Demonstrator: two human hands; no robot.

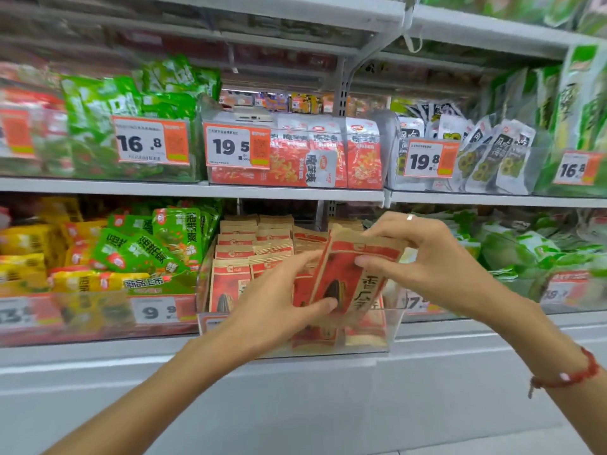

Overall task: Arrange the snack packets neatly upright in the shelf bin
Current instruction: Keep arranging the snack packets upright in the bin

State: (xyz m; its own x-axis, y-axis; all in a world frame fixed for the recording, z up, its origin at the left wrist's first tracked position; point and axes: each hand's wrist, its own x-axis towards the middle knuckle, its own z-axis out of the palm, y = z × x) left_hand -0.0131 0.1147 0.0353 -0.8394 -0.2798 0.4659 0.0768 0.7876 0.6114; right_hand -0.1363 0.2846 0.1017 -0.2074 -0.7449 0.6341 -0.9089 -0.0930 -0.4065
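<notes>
Hands both on one packet point(348, 274), centre of the frame, just above the front of the clear bin point(392, 326). It's the brown and red one with the dark seed printed on it, and it leans, top edge tipped to the right. My left hand point(279, 297) comes in from lower left: thumb pressed on the seed print near the packet's lower edge, fingers curled over its left side. My right hand point(423, 257) comes in from the right: fingers curled over the top right corner, thumb tip on the front face. So I'm pinching it from both sides, and it sits right between my palms.

Behind it, more packets point(249, 244) of the same kind stand in rows in the bin, most upright, filling the left and back. The lower part of the held packet shows through the bin's front wall; whether it touches the bottom I can't tell.

Green packets point(157, 244) lie jumbled in the bin to the left. On the shelf above, upper centre, a price tag point(236, 146) reads 19.5. My right wrist, lower right of the frame, wears a red bracelet point(571, 376).
</notes>
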